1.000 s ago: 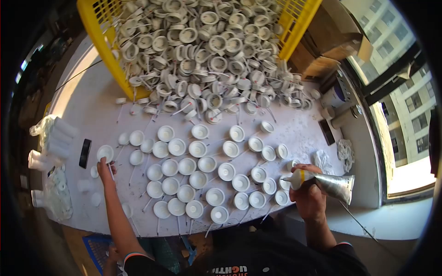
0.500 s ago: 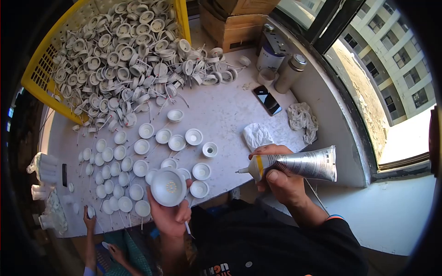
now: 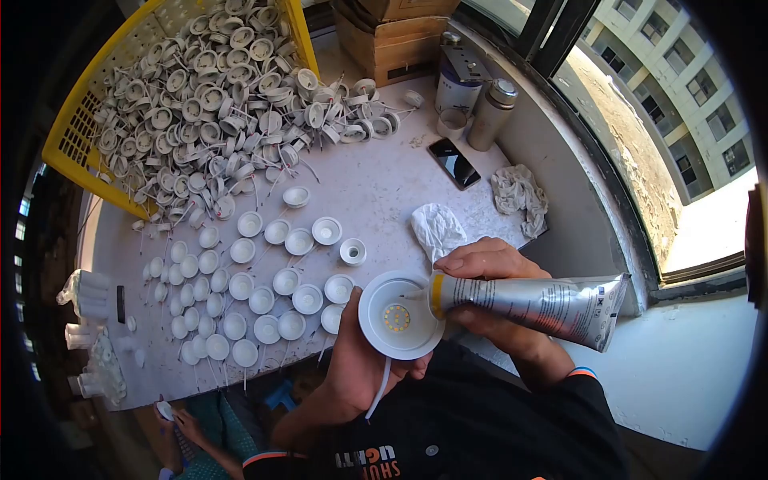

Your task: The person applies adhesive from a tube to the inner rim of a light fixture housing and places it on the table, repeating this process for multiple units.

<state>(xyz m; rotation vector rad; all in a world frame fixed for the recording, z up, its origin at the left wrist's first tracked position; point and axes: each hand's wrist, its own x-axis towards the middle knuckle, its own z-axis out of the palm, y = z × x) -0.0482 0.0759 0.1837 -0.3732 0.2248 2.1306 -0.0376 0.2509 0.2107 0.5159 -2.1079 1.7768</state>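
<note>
My left hand [image 3: 350, 366] is wrapped around a white LED downlight housing [image 3: 384, 342], its open side facing up. Small yellow LED chips sit in the middle of its cup, and a white cable hangs below it. My right hand [image 3: 500, 262] grips a silver glue tube [image 3: 532, 310] with a yellow band near its neck. The tube's nozzle reaches over the rim to the inner wall of the housing; whether glue is coming out is too small to tell. Several more white housings [image 3: 308, 298] stand in rows on the table just left of my hands.
A yellow crate [image 3: 68, 144] spills a heap of white lamp parts [image 3: 208, 100] onto the table [image 3: 368, 180]. At the back are a cardboard box [image 3: 392, 48], a steel flask [image 3: 492, 116], a phone [image 3: 454, 164] and white cloths [image 3: 438, 230]. A co-worker's hands [image 3: 180, 424] are at lower left.
My left hand has brought the housing right, toward the tube. The nozzle, previously apart from it, is now inside the cup. The co-worker's hands have come together, and the view has shifted slightly.
</note>
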